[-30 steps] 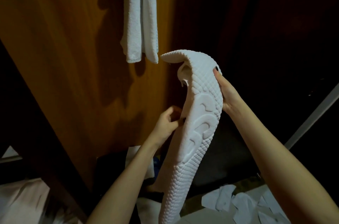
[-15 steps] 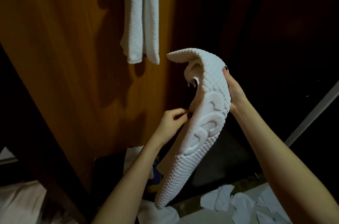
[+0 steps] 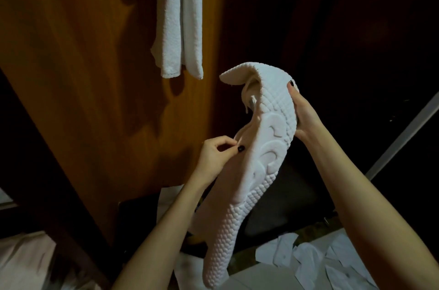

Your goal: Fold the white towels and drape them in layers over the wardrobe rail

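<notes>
White terry hangs at upper left: the hung towel (image 3: 178,18) drapes against the wooden panel (image 3: 71,80). Your left hand (image 3: 213,154) pinches the side edge of the embossed towel (image 3: 268,161), whose long axis climbs steeply up and rightward to your right hand (image 3: 305,115), gripping its upper part, thumb in front. That higher hand is likely nearer the unseen rail.
</notes>
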`<state>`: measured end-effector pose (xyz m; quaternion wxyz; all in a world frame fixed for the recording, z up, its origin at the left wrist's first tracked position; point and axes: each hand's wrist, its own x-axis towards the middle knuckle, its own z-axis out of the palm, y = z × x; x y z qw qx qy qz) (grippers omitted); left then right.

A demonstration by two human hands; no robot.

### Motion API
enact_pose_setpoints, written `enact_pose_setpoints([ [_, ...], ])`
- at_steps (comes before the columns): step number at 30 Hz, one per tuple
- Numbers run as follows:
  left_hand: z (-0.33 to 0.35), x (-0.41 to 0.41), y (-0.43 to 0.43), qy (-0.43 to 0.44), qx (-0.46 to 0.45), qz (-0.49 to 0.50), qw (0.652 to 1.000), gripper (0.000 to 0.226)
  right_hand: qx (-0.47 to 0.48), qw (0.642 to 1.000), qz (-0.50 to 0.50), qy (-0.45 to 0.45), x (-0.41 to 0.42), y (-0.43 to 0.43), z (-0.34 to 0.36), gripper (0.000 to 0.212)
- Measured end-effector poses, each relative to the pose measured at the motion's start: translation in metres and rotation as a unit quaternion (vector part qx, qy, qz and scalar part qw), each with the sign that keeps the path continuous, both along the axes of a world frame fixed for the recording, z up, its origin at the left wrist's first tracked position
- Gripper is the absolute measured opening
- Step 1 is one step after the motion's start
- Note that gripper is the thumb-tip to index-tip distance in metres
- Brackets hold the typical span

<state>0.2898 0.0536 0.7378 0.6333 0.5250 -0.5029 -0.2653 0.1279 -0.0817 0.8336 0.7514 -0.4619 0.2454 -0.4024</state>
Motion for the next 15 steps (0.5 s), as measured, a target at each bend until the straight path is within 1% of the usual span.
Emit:
enact_pose_setpoints([
  [2,0.0,-0.005,0.004,-0.029,-0.034,0.038,0.998,0.036,-0.027,0.999,-0.033,0.009,0.006,0.0,0.002,0.053],
  [4,-0.002,-0.008,0.006,-0.023,-0.044,0.057,0.997,0.038,-0.051,0.996,-0.065,0.026,0.014,0.001,0.004,0.051],
  [6,-0.004,-0.007,0.01,0.027,-0.04,0.033,0.998,0.039,-0.075,0.991,-0.098,0.049,0.021,0.002,0.004,0.047],
  [8,-0.005,-0.005,0.015,0.063,-0.01,-0.006,0.998,0.041,-0.095,0.986,-0.117,0.066,0.028,0.004,0.004,0.043],
  [9,-0.004,-0.005,0.018,0.065,0.013,-0.02,0.998,0.037,-0.106,0.985,-0.119,0.072,0.031,0.007,0.004,0.042],
  [11,-0.001,-0.004,0.021,0.053,0.048,-0.038,0.997,0.006,-0.13,0.981,-0.118,0.085,0.036,0.013,0.005,0.037],
  [12,-0.003,-0.001,0.019,0.052,0.061,-0.04,0.996,0.011,-0.139,0.979,-0.117,0.092,0.037,0.015,0.005,0.035],
  [15,0.002,0.008,0.02,0.062,0.119,-0.064,0.989,0.011,-0.148,0.976,-0.118,0.104,0.042,0.019,0.006,0.023],
])
